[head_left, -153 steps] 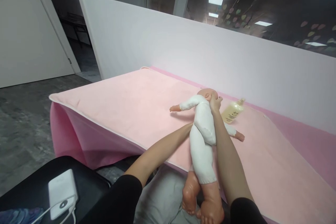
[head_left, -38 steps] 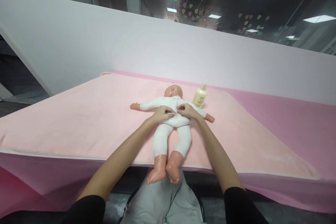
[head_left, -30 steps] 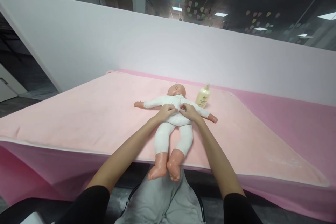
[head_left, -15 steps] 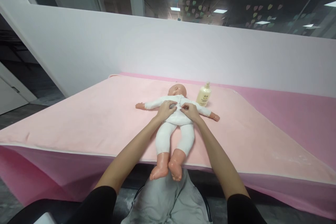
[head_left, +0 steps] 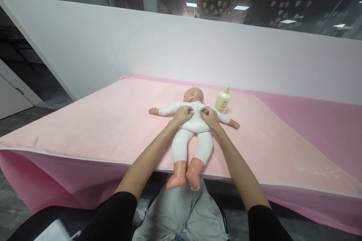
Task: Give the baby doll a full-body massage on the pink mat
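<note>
A baby doll (head_left: 195,124) with a white cloth body lies stretched out on the pink-covered table, its arms spread and its bare feet over the near edge. Its head is turned to the side, with an ear showing. On the left of the upper torso rests my left hand (head_left: 183,115), fingers curled and pinching the white cloth. My right hand (head_left: 209,116) mirrors it on the right side, thumb and fingers pinched at the cloth. A narrow strip of the torso shows between the two hands. The fingertips' exact hold is small and partly hidden.
A pale yellow pump bottle (head_left: 223,101) stands just beyond the doll's right-hand arm. The pink table cover (head_left: 113,120) reaches back to a low white wall (head_left: 181,49) with dark glass above. A white object (head_left: 53,231) lies at the lower left.
Both hands have shifted slightly up the doll's torso, and their fingers have drawn together into pinches. The whole view has shifted a little; the doll and bottle keep their places.
</note>
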Tool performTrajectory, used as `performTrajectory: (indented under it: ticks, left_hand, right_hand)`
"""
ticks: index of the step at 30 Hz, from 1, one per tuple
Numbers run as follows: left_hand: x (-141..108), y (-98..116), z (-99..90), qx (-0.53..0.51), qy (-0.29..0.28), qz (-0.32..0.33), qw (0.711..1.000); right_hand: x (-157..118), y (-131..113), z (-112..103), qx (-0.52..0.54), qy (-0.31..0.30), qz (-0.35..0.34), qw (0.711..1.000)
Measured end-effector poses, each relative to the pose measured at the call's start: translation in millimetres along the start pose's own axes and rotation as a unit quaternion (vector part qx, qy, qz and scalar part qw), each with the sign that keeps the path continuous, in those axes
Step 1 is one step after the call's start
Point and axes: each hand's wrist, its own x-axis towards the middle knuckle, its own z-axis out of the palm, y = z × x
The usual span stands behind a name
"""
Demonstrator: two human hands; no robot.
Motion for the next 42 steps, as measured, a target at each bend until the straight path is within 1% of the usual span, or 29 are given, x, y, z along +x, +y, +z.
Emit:
performTrajectory:
  ticks: [2, 3, 5, 7, 10, 12, 15, 17, 19, 20, 22, 24, 26, 29, 32, 34, 37, 40, 42]
  left_hand:
    - [0.1, -0.7, 0.7, -0.016, 0.01, -0.003, 1.0]
    - [-0.3, -0.9, 0.7, -0.026, 0.014, 0.0, 1.0]
    - [-1.1, -1.0, 0.0, -0.042, 0.013, 0.01, 0.999]
    - [-1.5, -0.7, -0.9, -0.041, 0.003, 0.023, 0.999]
    - [-2.0, 0.5, -1.7, 0.007, -0.012, 0.06, 0.998]
    - [-3.5, 2.5, -2.2, 0.06, -0.013, 0.089, 0.994]
    - [-7.5, 8.3, -4.8, 0.115, -0.009, 0.139, 0.983]
    - [-10.0, 13.7, -7.6, 0.121, 0.017, 0.175, 0.977]
    - [-10.9, 18.7, -9.5, 0.106, 0.075, 0.194, 0.972]
    - [-10.5, 20.4, -9.4, 0.093, 0.11, 0.192, 0.971]
    - [-8.1, 21.3, -6.5, 0.066, 0.169, 0.168, 0.969]
    - [-3.7, 18.2, 0.3, 0.046, 0.197, 0.135, 0.97]
    - [1.4, 11.8, 8.9, 0.037, 0.193, 0.103, 0.975]
    - [8.6, 1.1, 19.1, 0.048, 0.149, 0.055, 0.986]
    - [13.0, -5.9, 21.3, 0.051, 0.102, 0.026, 0.993]
    - [14.1, -8.6, 19.6, 0.034, 0.089, 0.013, 0.995]
    - [14.5, -10.8, 17.3, 0.002, 0.102, -0.025, 0.994]
    - [15.0, -11.3, 18.2, -0.021, 0.13, -0.057, 0.99]
    - [15.2, -11.5, 19.5, -0.029, 0.139, -0.063, 0.988]
  right_hand:
    - [2.3, 4.1, 2.5, -0.02, 0.037, -0.007, 0.999]
    - [3.7, 6.0, 3.3, -0.033, 0.038, -0.015, 0.999]
    - [7.1, 8.0, 3.9, -0.069, 0.01, -0.032, 0.997]
    - [11.5, 6.3, 3.2, -0.114, -0.034, -0.03, 0.992]
    - [18.2, -2.3, 2.7, -0.178, -0.078, 0.001, 0.981]
    - [20.9, -8.3, 4.3, -0.215, -0.077, 0.022, 0.973]
    - [20.9, -12.3, 7.6, -0.243, -0.055, 0.039, 0.968]
    - [19.2, -11.7, 8.7, -0.236, -0.044, 0.044, 0.97]
    - [17.6, -10.2, 8.7, -0.223, -0.04, 0.043, 0.973]
    - [17.0, -9.5, 8.5, -0.219, -0.04, 0.042, 0.974]
    - [16.5, -8.9, 8.4, -0.213, -0.039, 0.04, 0.975]
    - [16.4, -8.9, 8.9, -0.21, -0.032, 0.044, 0.976]
    - [16.6, -8.8, 9.6, -0.208, -0.025, 0.046, 0.977]
    - [17.1, -8.0, 10.0, -0.204, -0.026, 0.037, 0.978]
    - [16.8, -7.4, 9.4, -0.195, -0.036, 0.031, 0.98]
    - [15.5, -7.7, 9.3, -0.197, -0.042, 0.032, 0.979]
    - [13.0, -8.7, 10.0, -0.183, -0.033, 0.007, 0.983]
    - [13.3, -8.0, 11.7, -0.126, 0.028, -0.052, 0.99]
    - [16.4, -5.4, 13.4, -0.108, 0.066, -0.063, 0.99]
